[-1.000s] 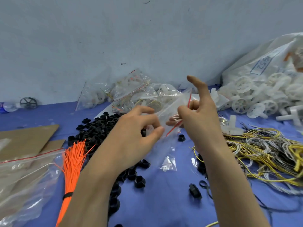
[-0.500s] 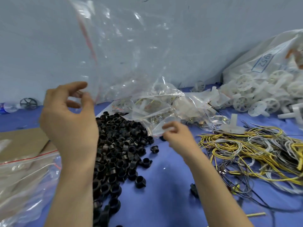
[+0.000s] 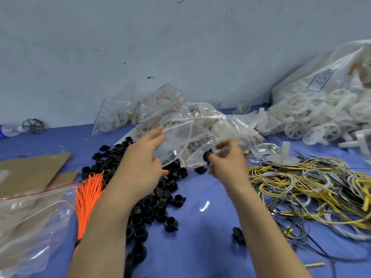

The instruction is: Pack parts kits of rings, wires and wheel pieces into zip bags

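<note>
My left hand (image 3: 143, 159) holds a clear zip bag (image 3: 181, 141) by its edge, above the pile of black rings (image 3: 158, 195). My right hand (image 3: 226, 159) pinches one black ring (image 3: 207, 156) at the bag's lower right edge. Yellow, white and black wires (image 3: 313, 189) lie tangled on the right. White wheel pieces (image 3: 313, 121) are heaped at the back right, spilling from a large sack (image 3: 331, 77). Several filled zip bags (image 3: 160, 109) are piled behind my hands.
A bundle of orange ties (image 3: 88, 195) lies left of the rings. Empty zip bags (image 3: 30, 221) and cardboard (image 3: 30, 169) sit at the left. A dark wheel (image 3: 33, 126) and a bottle (image 3: 8, 130) stand by the grey wall. Blue cloth (image 3: 200, 247) covers the table.
My left hand brought a clear bag down from high up to in front of me. My right hand picked up a black ring and rose to the bag's edge.
</note>
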Tool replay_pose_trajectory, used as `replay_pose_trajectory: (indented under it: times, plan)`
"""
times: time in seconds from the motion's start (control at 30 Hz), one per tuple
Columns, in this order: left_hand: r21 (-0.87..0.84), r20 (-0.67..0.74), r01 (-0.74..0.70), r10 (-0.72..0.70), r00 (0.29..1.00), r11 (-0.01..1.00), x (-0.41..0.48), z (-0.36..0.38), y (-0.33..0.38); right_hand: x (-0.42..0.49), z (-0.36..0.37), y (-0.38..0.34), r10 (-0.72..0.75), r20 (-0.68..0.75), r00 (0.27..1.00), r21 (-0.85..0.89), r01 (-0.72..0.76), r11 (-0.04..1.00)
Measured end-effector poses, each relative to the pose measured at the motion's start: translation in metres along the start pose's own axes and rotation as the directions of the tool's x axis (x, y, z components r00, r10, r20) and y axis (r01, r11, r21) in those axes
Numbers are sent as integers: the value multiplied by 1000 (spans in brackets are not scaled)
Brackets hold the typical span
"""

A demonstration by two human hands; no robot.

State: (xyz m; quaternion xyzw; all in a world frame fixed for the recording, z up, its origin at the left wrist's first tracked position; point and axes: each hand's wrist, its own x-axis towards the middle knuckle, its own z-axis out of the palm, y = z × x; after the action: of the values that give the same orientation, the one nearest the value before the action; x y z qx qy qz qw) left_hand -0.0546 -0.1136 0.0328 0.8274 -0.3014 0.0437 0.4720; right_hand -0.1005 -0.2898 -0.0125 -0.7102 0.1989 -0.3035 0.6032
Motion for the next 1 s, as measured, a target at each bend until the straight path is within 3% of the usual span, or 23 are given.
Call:
replay_pose_trajectory:
  times: [0.07, 0.17, 0.27, 0.37, 0.4, 0.47, 0.57, 0.63, 0.67, 0.7, 0.73, 0.8, 0.83, 0.87, 1.0]
  plan:
    - [21, 88, -30, 28, 996, 999, -2, 8, 6, -5, -17, -33, -93, -53, 994, 222, 103, 970]
    - [-36, 159, -113, 117, 980, 993, -7, 17, 17, -23, -31, -69, -250, -22, 968, 319, 244, 916]
    - [-71, 172, -205, 214, 961, 976, -11, 18, 27, -40, -28, -86, -237, 181, 954, 48, 232, 971]
    - [-66, 137, -281, 288, 948, 957, -14, 11, 28, -50, -23, -90, -175, 290, 941, -244, 250, 937]
    - [-104, 129, -274, 286, 950, 956, -14, 9, 27, -51, -22, -90, -168, 302, 938, -261, 251, 932]
    - [-137, 90, -276, 289, 953, 951, -14, 5, 23, -50, -25, -92, -186, 314, 931, -138, 239, 961]
    - [-244, 32, -221, 235, 971, 944, -12, 0, 16, -38, -45, -93, -259, 165, 952, 129, 239, 962]
    - [-314, 14, -185, 199, 980, 931, -10, -4, 12, -20, -64, -79, -223, -15, 975, 170, 222, 960]
    - [-331, 9, -175, 189, 982, 927, -9, -5, 10, -9, -74, -66, -171, -113, 979, 76, 180, 981]
    - [-339, 6, -169, 182, 983, 925, -8, -7, 8, 2, -85, -49, -121, -184, 975, -131, 98, 987]
    - [-341, 11, -162, 176, 984, 926, -8, -7, 7, 12, -95, -27, -41, -201, 979, -374, -38, 927]
    - [-327, 31, -151, 171, 985, 933, -9, -6, 6, 22, -114, 14, 274, -184, 944, -675, -324, 663]
    - [-316, 42, -150, 172, 984, 937, -10, -5, 6, 24, -121, 29, 426, -177, 887, -712, -415, 567]
    - [-305, 52, -151, 175, 983, 940, -10, -4, 7, 24, -127, 39, 502, -159, 850, -714, -450, 536]
    - [-288, 50, -179, 201, 978, 941, -10, 0, 12, 27, -131, 49, 480, -120, 869, -758, -392, 521]
